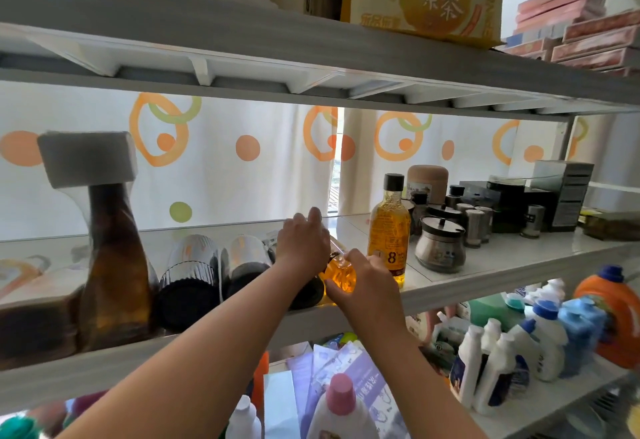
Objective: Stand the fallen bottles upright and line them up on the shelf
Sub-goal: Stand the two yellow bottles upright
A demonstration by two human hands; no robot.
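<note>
On the middle shelf [467,279] lies a fallen bottle of yellow liquid [341,274], its base toward me. My right hand [363,282] grips that base and my left hand [303,241] curls over the bottle's upper part. Left of it lie two fallen dark bottles [188,286] [247,265], bases toward me; a third dark base [308,295] shows under my left wrist. An upright yellow bottle with a black cap [389,227] stands just right of my hands. A tall brown bottle with a grey cap [110,248] stands upright at the left.
Jars and small shakers [440,244] and dark boxes [561,196] crowd the shelf's right part. A spotted curtain [225,161] hangs behind. The shelf above [311,54] carries cartons. Detergent bottles [502,366] fill the shelf below.
</note>
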